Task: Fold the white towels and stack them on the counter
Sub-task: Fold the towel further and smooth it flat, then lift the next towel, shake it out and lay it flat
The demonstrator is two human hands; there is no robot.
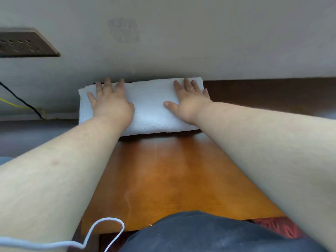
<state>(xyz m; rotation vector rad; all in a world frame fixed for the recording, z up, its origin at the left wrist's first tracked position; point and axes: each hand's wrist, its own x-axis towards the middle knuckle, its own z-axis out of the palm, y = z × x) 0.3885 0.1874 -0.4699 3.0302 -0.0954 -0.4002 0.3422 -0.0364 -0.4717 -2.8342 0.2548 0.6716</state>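
A folded white towel [149,108] lies at the far end of a brown wooden counter [163,179], pushed up against the grey wall. My left hand [111,102] lies flat on the towel's left half with its fingers spread and straight. My right hand [189,102] lies flat on the right half in the same way, fingers pointing at the wall. Both forearms reach forward over the counter. Whether more than one towel is in the pile cannot be told.
A dark socket panel [25,44] is set in the wall at the upper left. Black and yellow cables [27,106] run down the wall on the left. A white cord [101,231] loops across the near edge. A darker wooden surface [272,95] lies to the right.
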